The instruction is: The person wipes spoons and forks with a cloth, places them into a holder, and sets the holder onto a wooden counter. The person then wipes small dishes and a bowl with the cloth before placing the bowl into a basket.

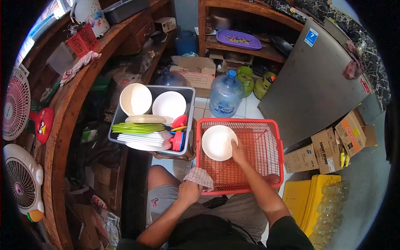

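Note:
My right hand (239,152) grips the right rim of a white bowl (219,143), which is inside a red plastic basket (271,157) in front of me. Whether the bowl touches the basket's bottom I cannot tell. A checked cloth (201,178) is bunched in my closed left hand (190,191), at the basket's near left corner. To the left, a grey tub (191,96) holds a cream bowl (136,100), a white bowl (169,105), green plates (138,128), stacked white dishes (143,139) and several coloured utensils (178,141).
Behind the basket stands a blue water jug (227,95). A grey refrigerator (314,79) leans into view at the right, above cardboard boxes (326,150) and a yellow crate (310,196). Wooden shelving (62,137) with fans runs along the left.

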